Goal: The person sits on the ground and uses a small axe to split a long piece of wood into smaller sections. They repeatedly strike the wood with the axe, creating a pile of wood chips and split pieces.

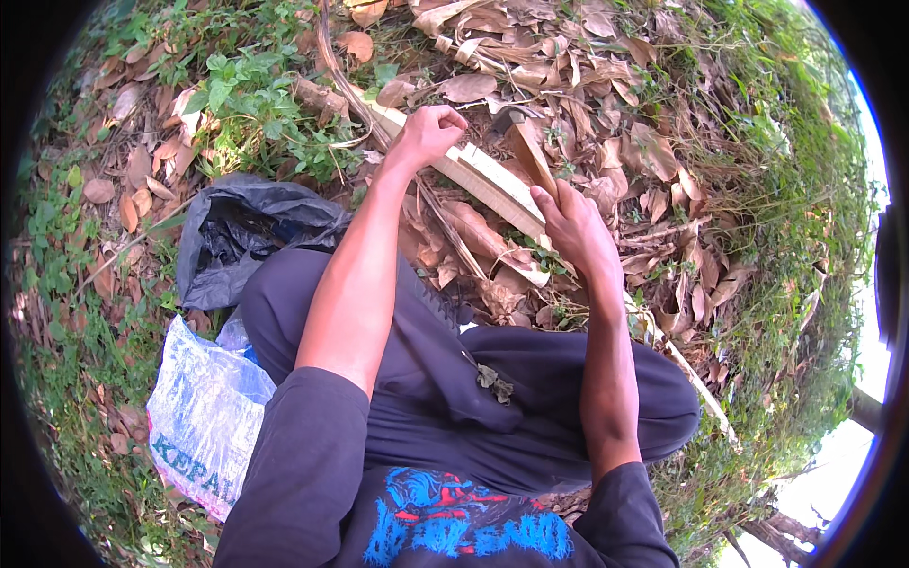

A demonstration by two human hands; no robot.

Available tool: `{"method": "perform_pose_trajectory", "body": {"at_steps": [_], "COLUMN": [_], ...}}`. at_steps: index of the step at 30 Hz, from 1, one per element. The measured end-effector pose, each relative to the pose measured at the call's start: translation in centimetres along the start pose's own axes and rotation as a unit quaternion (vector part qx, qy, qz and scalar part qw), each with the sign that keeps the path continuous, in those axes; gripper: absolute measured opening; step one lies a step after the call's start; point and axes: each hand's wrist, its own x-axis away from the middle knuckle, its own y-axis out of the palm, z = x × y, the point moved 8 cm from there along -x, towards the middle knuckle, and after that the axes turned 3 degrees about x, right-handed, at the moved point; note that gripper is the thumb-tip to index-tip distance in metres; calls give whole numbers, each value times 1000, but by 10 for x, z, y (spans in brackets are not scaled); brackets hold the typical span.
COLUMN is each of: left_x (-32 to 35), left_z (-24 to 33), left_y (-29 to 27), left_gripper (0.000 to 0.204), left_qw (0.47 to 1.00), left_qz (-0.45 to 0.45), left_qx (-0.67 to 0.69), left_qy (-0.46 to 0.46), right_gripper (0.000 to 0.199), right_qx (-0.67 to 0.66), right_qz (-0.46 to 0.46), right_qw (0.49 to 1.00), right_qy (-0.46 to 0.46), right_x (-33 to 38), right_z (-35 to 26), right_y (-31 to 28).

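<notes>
A hammer (533, 159) with a wooden handle and dark metal head is in my right hand (577, 225), its fingers wrapped round the handle. The hammer head lies just beyond a pale wooden board (507, 207), which runs slantwise over the leaf-covered ground. A shorter strip of pale wood (494, 168) lies along the top of the board. My left hand (426, 138) is closed above the board's far left part, thumb and fingers pressed together. Whatever those fingers may hold is hidden or too small to make out.
A dark plastic bag (220, 248) lies open left of my crossed legs (454, 379), with a white printed sack (210, 407) nearer. A brown stem (333, 66) rises beside the board's far end. Dry leaves (653, 151) and green plants (246, 104) cover the ground around.
</notes>
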Motion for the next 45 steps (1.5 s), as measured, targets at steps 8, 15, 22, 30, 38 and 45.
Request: {"method": "perform_pose_trajectory", "body": {"at_steps": [8, 15, 22, 30, 38, 45], "left_x": [2, 5, 3, 5, 1, 6], "left_z": [5, 3, -3, 4, -8, 4], "left_y": [16, 22, 22, 23, 22, 20], "left_gripper": [22, 24, 25, 22, 22, 21], "left_qw": [992, 994, 996, 995, 994, 995], "left_qz": [-115, -97, -83, -89, -105, -92], "left_qx": [25, 15, 17, 11, 28, 20], "left_qy": [51, 48, 38, 46, 12, 43], "right_gripper": [47, 48, 49, 49, 48, 48], "right_qx": [-105, -48, -32, -96, -47, -90], "right_qz": [63, 44, 28, 71, 54, 84], "right_qw": [992, 998, 998, 993, 997, 992], "right_qy": [6, -13, -35, -12, -39, -10], "right_x": [7, 0, 0, 0, 7, 5], "right_z": [-16, -9, -12, -6, -17, -13], "right_y": [-38, -11, -7, -21, -20, -35]}}
